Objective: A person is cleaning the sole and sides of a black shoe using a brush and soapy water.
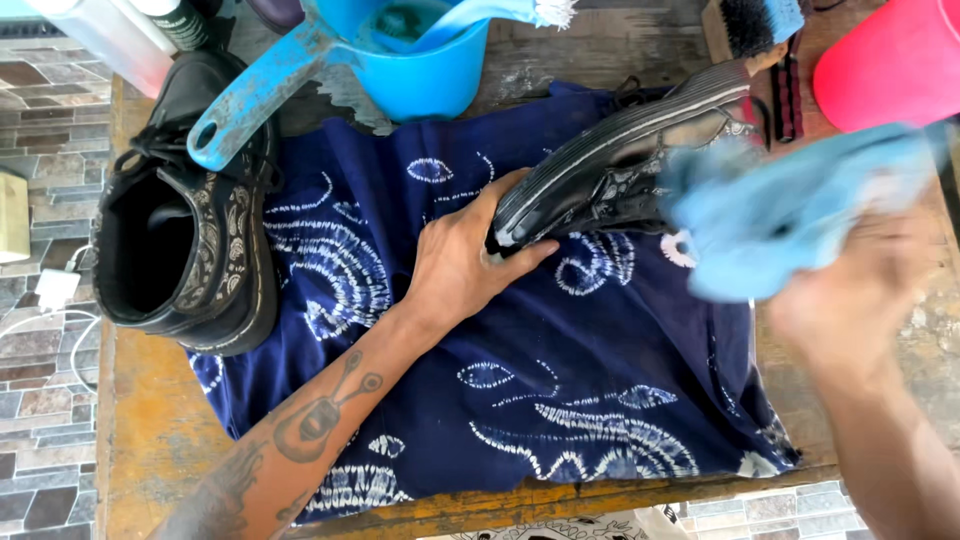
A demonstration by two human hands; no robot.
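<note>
Head view looks straight down on a worn wooden table [150,420] with scuffed orange paint along its near edge; a patterned stone-tile floor [45,400] shows to the left and below.

Largest item: a dark blue cloth [560,400] with white tie-dye figures, spread over most of the tabletop, apparently as a work mat to keep the wood and the footwear apart.

On its left edge stands a black boot [185,250], upright, opening facing the camera, laces loose — parked clear of the hands.

A second black shoe [620,165] lies on its side near the cloth's upper right, its ribbed sole turned toward the far edge of the table. The left hand [460,265] clamps its near end, fingers curled around it, thumb on the near side; judged a steadying hold, so the upper stays presented to the other hand.

The right hand [850,300] is motion-blurred; it is closed around a light blue rag [790,215], which is bunched against the shoe's upper at the far end.

At the top, a blue plastic scoop-bowl [400,60] with a long handle holds a blue brush [470,15]. A wooden-backed bristle brush [750,30] and a pink container [890,60] sit at upper right — both within reach. Pale bottles [110,35] stand at upper left.
</note>
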